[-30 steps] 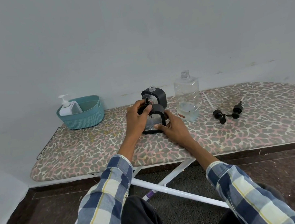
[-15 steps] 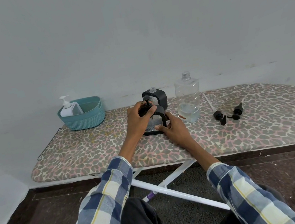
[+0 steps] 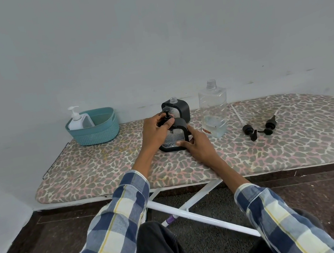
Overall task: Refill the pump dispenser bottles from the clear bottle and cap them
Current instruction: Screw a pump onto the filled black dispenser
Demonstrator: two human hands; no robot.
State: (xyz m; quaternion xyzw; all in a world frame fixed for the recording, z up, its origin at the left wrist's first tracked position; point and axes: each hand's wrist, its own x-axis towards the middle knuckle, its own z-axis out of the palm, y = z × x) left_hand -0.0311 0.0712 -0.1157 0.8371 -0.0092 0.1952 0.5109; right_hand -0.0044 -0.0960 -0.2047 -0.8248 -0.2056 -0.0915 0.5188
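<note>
Head view shows my left hand point(image 3: 155, 130) gripping the black pump cap point(image 3: 165, 116) on the near black-framed square dispenser bottle point(image 3: 174, 139), which stands mid-board on the leopard-print ironing board point(image 3: 107, 167). My right hand point(image 3: 196, 145) steadies its lower corner. Since a second ago, both hands have barely shifted. I can read no labels on it or the tall clear bottle point(image 3: 213, 109) just beside it.
</note>
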